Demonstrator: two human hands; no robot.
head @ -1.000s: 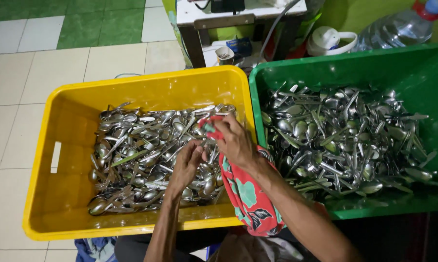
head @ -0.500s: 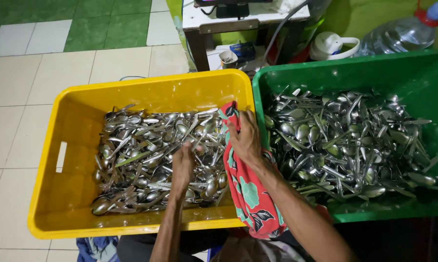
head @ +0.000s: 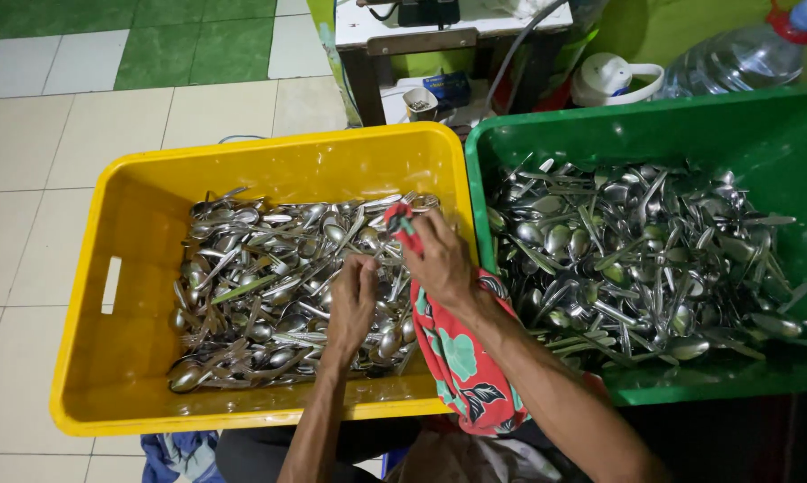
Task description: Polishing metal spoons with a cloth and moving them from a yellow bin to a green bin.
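Over yellow crate (head: 144, 394): right hand (head: 439, 259) gripping red cloth (head: 461, 358)

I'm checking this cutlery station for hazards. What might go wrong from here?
The left hand digs bare into the heaped spoons; a fork tine or edge may scrape it. The cloth in the right hand trails over the yellow crate rim and may snag cutlery, dragging pieces out.

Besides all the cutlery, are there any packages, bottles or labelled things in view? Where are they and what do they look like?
Small box: under the white table behind the yellow crate, blue, flat and rectangular.
Small cup: beside the box, pale and open-topped.
Water bottle: top right behind the green crate, large, clear plastic, red collar, blue cap.
White jug: left of the bottle, round with a handle.
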